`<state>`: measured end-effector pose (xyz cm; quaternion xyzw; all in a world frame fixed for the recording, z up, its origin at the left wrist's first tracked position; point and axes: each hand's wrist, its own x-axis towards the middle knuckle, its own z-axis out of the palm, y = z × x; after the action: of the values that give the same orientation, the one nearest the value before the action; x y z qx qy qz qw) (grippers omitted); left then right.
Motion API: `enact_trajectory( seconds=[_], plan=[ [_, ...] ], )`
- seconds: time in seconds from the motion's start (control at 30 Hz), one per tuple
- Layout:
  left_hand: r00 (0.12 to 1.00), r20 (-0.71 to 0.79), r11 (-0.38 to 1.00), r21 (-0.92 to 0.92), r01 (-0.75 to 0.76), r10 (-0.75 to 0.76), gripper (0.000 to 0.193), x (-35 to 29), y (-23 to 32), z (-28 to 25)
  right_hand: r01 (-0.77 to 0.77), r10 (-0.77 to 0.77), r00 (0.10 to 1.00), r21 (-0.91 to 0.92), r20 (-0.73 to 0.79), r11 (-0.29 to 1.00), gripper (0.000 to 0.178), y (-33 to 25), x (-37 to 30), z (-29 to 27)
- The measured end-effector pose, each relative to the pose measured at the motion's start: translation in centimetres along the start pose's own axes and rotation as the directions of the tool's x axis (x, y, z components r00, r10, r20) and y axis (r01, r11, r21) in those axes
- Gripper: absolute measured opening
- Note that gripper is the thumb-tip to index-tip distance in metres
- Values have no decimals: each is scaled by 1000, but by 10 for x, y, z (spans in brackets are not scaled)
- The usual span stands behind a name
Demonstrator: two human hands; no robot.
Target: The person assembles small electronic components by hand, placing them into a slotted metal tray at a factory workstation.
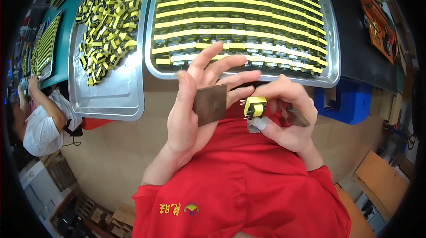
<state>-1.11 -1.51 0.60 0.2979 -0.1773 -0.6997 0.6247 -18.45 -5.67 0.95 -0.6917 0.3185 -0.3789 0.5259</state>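
Note:
My left hand [183,113] is palm up with its fingers spread. A flat, dark brown square plate [210,105] rests in it, between the thumb's base and the fingers. Close by on the right, my right hand [295,98] pinches a small transformer [255,107] with yellow tape, a black body and metal pins pointing left. White wrapping covers that hand's thumb tip. Another dark, flat piece [296,116] is tucked in the right palm, partly hidden by the fingers. The transformer and the plate are apart.
Beyond my hands, a metal tray [332,67] holds rows of yellow-taped transformers. Left of it, another tray [116,100] carries a loose heap of them. A blue bin [355,105] and an orange tool box [377,31] are at right. A co-worker [44,122] sits far left.

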Motion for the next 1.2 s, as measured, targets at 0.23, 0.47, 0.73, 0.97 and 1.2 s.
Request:
enact_trajectory(
  seconds=[0.23,0.47,0.73,0.97,1.2],
  plan=[
    [1000,12,994,-109,-20,21,76,3,-2,5,151,-136,986,-160,98,976,43,11,9,7],
    [999,33,995,-95,-13,16,78,2,-3,3,115,-102,990,-134,97,984,34,21,5,8],
    [996,47,997,-8,-71,71,80,3,-6,2,314,-288,948,-252,135,915,34,20,10,9],
    [992,65,989,98,-115,109,84,-1,-9,-2,382,-366,923,-396,120,835,36,10,11,17],
    [979,92,958,210,-196,180,90,-4,-8,-6,400,-365,916,-432,165,809,33,10,12,21]
  ],
)
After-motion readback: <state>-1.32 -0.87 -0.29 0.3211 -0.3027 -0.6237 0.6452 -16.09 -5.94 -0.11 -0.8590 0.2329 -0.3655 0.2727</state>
